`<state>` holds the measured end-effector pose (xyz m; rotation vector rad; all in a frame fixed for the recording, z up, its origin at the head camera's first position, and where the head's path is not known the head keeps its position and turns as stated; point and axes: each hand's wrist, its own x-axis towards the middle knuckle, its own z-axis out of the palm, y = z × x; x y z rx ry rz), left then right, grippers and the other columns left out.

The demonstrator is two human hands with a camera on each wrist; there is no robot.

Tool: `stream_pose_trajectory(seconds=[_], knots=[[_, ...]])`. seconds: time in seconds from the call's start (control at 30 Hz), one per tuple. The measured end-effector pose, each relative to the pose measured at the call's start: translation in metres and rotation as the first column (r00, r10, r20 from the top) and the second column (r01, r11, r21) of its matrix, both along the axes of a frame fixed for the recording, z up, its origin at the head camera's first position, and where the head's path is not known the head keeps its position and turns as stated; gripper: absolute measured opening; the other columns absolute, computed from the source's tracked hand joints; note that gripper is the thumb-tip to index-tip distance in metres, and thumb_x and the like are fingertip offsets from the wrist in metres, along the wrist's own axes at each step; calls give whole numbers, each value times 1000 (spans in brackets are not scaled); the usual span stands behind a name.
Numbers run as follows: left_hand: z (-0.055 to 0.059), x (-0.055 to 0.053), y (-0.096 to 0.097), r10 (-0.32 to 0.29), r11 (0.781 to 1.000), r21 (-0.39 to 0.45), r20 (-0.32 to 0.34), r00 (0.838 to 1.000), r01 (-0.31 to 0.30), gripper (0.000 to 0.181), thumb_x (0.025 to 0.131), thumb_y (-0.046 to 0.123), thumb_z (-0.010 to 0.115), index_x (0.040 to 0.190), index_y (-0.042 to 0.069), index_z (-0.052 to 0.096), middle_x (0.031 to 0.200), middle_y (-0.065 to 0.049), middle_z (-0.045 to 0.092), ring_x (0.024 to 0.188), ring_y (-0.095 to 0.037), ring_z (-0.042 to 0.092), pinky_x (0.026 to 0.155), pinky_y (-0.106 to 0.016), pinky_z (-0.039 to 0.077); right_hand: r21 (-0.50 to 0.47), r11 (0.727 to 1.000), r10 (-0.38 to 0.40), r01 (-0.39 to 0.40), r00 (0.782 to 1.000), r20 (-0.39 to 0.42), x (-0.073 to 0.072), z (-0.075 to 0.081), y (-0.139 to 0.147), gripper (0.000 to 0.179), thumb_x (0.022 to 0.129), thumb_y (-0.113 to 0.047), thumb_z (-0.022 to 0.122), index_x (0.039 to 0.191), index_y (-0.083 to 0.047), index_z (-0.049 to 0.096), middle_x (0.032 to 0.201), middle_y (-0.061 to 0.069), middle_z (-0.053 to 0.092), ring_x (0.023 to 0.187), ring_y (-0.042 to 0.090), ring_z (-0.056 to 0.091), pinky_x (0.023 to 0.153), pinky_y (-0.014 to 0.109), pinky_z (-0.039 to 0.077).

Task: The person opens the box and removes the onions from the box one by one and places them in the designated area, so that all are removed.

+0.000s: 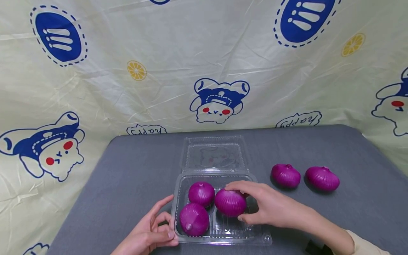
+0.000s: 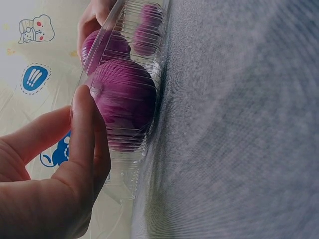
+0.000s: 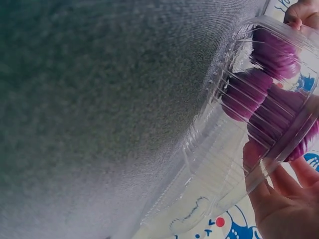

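A clear plastic clamshell container (image 1: 223, 239) sits with its lid folded back, away from me. At its left wall, my left hand (image 1: 151, 228) holds the rim with bent fingers; the left wrist view has the fingertips (image 2: 82, 97) right at that rim. My right hand (image 1: 266, 203) grips a red onion (image 1: 231, 202) over the right half of the container, thumb on the near side and fingers over the top. Inside, on the left, lie two more red onions, the farther onion (image 1: 201, 194) and the nearer onion (image 1: 194, 219). The right wrist view shows the gripped onion (image 3: 271, 119) through the clear wall.
Two loose red onions, one onion (image 1: 285, 175) and another onion (image 1: 322, 178), lie on the grey cloth-covered table (image 1: 137, 170) right of the container. The open lid (image 1: 214, 154) lies behind it. A printed curtain (image 1: 172, 95) hangs beyond the table's far edge.
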<state>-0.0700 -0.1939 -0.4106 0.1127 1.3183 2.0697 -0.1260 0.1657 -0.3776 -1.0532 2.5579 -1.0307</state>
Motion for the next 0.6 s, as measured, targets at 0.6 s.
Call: stream_pose_trajectory(seconds=[0.6], knots=[[-1, 2, 0, -7, 1000, 13, -35, 999, 7, 89, 92, -6, 59, 156, 12, 1, 98, -7, 54, 83, -18, 67, 91, -43, 53, -55, 990, -125, 130, 987, 98, 8, 10, 15, 71, 74, -31, 84, 133, -38, 45, 122, -17, 56, 111, 15, 56, 80, 31, 55]])
